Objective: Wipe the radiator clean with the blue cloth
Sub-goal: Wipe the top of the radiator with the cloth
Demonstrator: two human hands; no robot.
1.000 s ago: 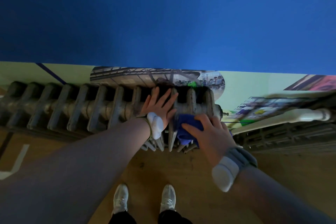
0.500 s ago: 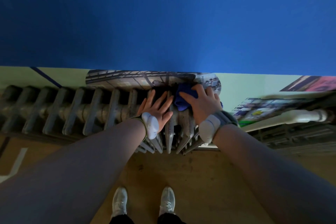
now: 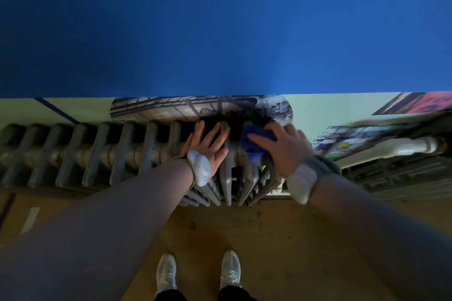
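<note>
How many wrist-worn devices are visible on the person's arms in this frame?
2. One white device sits on the left wrist beside the left hand resting on the radiator. The other is on the right wrist behind the right hand pressing the blue cloth.

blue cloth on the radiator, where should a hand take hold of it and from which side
Take the crumpled blue cloth by the bunched part lying across the top edges of the grey cast-iron ribbed radiator, coming from above and the front. It is draped over narrow fins with gaps between, so a palm-down spread grip, as the right hand has, probably keeps it from slipping between them.
</note>
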